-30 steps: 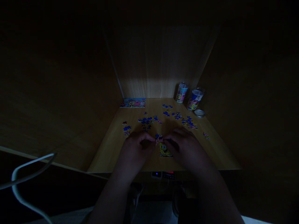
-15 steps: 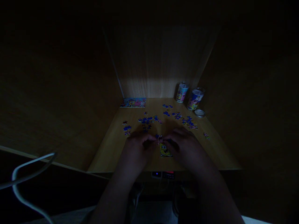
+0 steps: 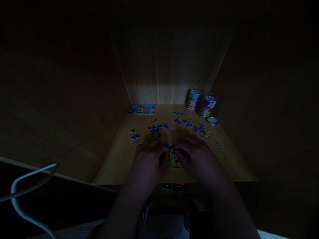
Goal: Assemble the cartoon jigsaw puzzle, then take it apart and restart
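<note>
The scene is very dark. My left hand (image 3: 149,156) and my right hand (image 3: 195,154) meet fingertip to fingertip over the wooden desk (image 3: 119,159). Both are pinched around a small puzzle piece (image 3: 169,146) just above a yellow joined patch of puzzle (image 3: 175,161). Which hand bears the piece I cannot make out. Loose blue puzzle pieces (image 3: 157,128) lie scattered beyond my fingers, with more pieces (image 3: 199,129) toward the right.
Two printed cans (image 3: 193,98) (image 3: 208,105) stand at the back right with a round lid (image 3: 212,120) beside them. A picture card (image 3: 142,109) lies at the back left. Wooden walls enclose the desk. A white cable (image 3: 27,189) loops at lower left.
My left hand has slid slightly right and closed in on the piece between my fingertips. My right hand has barely moved.
</note>
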The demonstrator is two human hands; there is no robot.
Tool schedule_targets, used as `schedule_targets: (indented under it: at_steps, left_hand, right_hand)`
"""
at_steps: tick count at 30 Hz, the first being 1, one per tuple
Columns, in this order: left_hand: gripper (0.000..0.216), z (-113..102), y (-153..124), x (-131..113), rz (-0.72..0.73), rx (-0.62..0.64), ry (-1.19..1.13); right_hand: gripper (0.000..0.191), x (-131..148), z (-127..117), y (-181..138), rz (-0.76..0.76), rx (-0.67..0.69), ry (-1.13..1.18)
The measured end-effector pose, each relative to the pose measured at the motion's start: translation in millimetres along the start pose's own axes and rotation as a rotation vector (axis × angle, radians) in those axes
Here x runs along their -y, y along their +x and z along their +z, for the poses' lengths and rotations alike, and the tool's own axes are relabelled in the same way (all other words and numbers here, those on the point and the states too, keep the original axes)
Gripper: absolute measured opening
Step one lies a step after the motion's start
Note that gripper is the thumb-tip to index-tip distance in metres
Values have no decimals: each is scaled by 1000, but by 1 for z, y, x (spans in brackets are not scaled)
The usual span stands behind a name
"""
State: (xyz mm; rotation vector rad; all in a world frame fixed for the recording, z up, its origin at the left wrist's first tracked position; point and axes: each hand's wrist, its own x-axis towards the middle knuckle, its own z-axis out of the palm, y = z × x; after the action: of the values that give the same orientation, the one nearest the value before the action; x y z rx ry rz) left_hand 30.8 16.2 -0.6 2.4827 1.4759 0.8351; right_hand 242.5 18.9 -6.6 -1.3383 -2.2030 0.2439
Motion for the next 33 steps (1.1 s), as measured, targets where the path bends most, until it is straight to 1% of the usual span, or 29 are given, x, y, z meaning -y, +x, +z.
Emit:
schedule_targets:
  at_steps: [3,5,8,10,13,15,17,21,24,26,28,31,33]
  left_hand:
    - [9,-2,-1,-2,27,-1,27]
    - [11,-4,-3,0,22,-15,0]
    - [19,-11,-10,9,-35,-93,-36]
    - [24,-17,-15,16,-80,-151,-5]
    - [25,-23,-21,23,-79,-176,34]
    - [26,-22,-23,22,-22,-152,41]
    - [29,-19,-24,17,59,-92,40]
    - [37,-9,-23,2,200,33,-1]
    - [35,-6,-23,-6,213,72,5]
    - [34,-6,-24,-8,192,79,13]
    - [36,-6,-24,-7,176,88,5]
    - [37,-7,-24,-5,168,89,-12]
    - [35,-6,-23,-5,164,70,-14]
  right_hand:
    - [10,1,-1,0,5,6,-9]
    - [10,1,-1,0,9,8,-1]
    - [12,2,-1,0,13,4,22]
    - [15,3,-1,0,12,-4,36]
    - [17,2,-1,0,21,-22,40]
    - [18,1,0,0,51,-54,27]
    - [19,-1,1,0,96,-102,5]
    - [20,-6,0,-2,245,-225,-60]
    - [23,-11,-1,-5,382,-322,-121]
    - [23,-13,-1,-6,425,-331,-169]
    - [20,-12,1,-6,387,-296,-204]
    - [18,-8,5,-3,222,-174,-181]
    - [19,-6,8,-1,133,-97,-135]
